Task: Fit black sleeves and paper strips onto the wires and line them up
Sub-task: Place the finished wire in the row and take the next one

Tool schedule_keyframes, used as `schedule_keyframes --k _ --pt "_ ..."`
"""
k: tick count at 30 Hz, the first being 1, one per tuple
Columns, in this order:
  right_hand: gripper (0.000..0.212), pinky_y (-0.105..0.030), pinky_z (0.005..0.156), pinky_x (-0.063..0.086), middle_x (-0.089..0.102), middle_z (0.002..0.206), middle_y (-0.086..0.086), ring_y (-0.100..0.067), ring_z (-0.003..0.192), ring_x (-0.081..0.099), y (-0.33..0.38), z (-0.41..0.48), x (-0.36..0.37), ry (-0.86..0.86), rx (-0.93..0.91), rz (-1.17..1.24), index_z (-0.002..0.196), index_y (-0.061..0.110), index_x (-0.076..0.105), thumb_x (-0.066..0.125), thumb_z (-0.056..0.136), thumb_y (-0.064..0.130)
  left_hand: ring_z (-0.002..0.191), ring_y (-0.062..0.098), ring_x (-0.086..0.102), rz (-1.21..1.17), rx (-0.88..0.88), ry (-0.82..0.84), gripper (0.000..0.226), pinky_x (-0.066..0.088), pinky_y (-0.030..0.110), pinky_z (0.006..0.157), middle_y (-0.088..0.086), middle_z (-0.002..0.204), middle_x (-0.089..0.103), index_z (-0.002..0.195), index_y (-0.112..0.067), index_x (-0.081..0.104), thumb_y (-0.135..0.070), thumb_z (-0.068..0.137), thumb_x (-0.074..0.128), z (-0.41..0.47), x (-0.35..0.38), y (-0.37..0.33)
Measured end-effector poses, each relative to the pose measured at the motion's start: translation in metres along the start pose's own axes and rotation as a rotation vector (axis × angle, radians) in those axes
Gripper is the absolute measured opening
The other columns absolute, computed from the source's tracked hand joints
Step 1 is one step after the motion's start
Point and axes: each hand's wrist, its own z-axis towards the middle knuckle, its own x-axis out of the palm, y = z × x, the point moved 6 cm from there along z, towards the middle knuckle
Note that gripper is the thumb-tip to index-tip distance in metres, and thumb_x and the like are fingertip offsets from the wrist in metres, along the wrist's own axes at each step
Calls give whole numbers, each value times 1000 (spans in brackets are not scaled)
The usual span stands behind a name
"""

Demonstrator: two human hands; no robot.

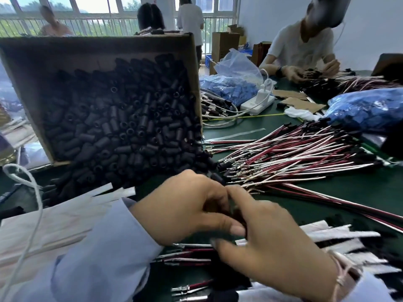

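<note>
Two hands meet fingertip to fingertip: the left hand (185,205) and the right hand (272,238) both pinch one short black tubular sleeve (233,207), which is blurred between them. Fitting it onto a wire looks to be the step in hand, though whether a wire end is already inside is hidden. Next, a terminal must be steered straight into the bore. Beyond the left hand, a tilted brown cardboard box (65,53) spills more matt sleeves. Red and white wires with metal terminals (283,158) fan out beyond the right hand, and flat white paper strips (340,234) lie just right of it.
</note>
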Motion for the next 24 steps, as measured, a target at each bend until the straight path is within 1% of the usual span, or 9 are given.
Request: schedule_keyframes --k 2,6,10,13,15,17,19,21,24 --pt "33 -35 65 44 57 68 8 -14 69 55 -5 4 2 16 43 40 99 31 43 54 76 53 56 7 56 191 -4 -66 58 44 27 53 -6 58 61 69 -21 62 -77 67 48 3 5 -1" --pt "31 -35 67 40 57 76 9 -12 73 50 -16 9 -17 28 14 -24 93 25 52 54 86 55 40 3 51 -64 34 -183 51 36 14 44 -6 48 55 62 -22 62 -69 81 51 6 5 -1" --pt "40 -32 61 34 47 64 10 -9 66 43 -31 8 -36 -19 60 -184 83 25 53 42 84 64 32 2 46 -134 -26 -385 47 30 5 41 -6 38 53 59 -20 65 -62 75 52 2 -10 13" --pt "52 -29 65 40 55 79 11 -5 75 51 -45 9 -38 110 101 -211 85 28 62 41 74 74 32 1 45 -125 5 -258 45 30 5 40 -7 38 53 54 -19 61 -57 77 58 2 -10 18" --pt "51 -34 73 48 61 87 11 -5 79 57 -73 6 -52 154 216 -126 78 32 67 46 68 77 42 4 52 12 -44 -68 47 37 11 45 -10 47 58 57 -20 63 -64 72 57 2 -4 28" --pt "48 -38 82 50 64 90 10 -10 87 60 -115 -4 -79 70 376 -31 85 31 71 57 63 72 61 4 60 77 -115 99 48 48 20 57 -13 65 64 67 -26 69 -72 63 58 -2 4 39" --pt "43 -36 89 48 59 101 9 -13 96 57 -159 -19 -94 136 552 -224 100 29 65 69 71 60 83 -2 58 29 -119 132 50 49 21 72 -19 88 61 88 -36 69 -77 62 55 -3 15 38" --pt "29 -33 86 46 55 100 7 -14 94 54 -197 -36 -93 270 694 -444 97 32 57 72 79 48 103 -9 49 -8 -99 74 62 43 17 87 -27 109 52 116 -44 55 -81 67 43 1 32 24" --pt "23 -33 73 43 56 77 8 -14 74 52 -219 -42 -98 201 718 -435 74 26 53 73 82 35 125 2 31 125 -29 198 84 31 29 107 -18 136 32 143 -42 24 -84 71 27 6 74 3"
